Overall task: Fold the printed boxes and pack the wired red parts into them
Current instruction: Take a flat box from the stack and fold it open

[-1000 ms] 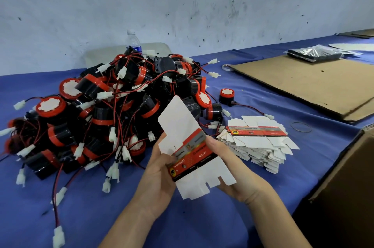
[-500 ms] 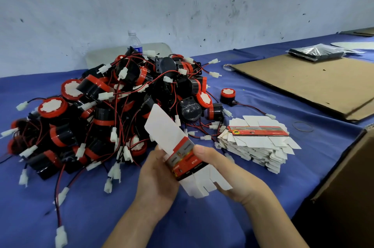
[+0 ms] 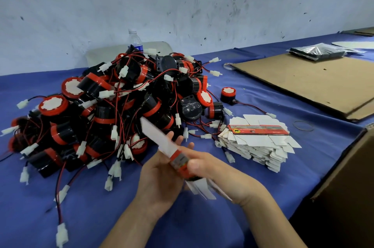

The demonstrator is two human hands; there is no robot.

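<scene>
Your left fingers (image 3: pixel 180 139) stand nearly straight behind the box (image 3: pixel 179 161), so the left hand (image 3: pixel 159 179) backs it with an open palm. Your right hand (image 3: pixel 216 170) pinches it, thumb (image 3: pixel 193 165) on the printed band and the other fingers curled beneath. You hold the box above the blue cloth (image 3: pixel 60 217), just in front of the parts (image 3: pixel 121 106). It is thin white card seen almost edge-on and tilted, with one long flap pointing up toward the pile and jagged flaps fanning out below your right palm. It is blurred, so the print on its red and grey band cannot be read. The parts are squat black plastic cylinders with red rims and white toothed faces, tangled in red and black wires that end in white plugs; one part (image 3: pixel 228 93) sits apart to the right. Near your right hand lies the stack (image 3: pixel 257 144) of flat card blanks. The top one shows a red band with a yellow round emblem holding a dark animal figure, its lettering too small to read. A thin ring (image 3: pixel 303 126) lies beyond it, beside a brown corrugated sheet (image 3: pixel 303 83). A clear bottle (image 3: pixel 135 42) with a blue label stands behind the pile.
</scene>
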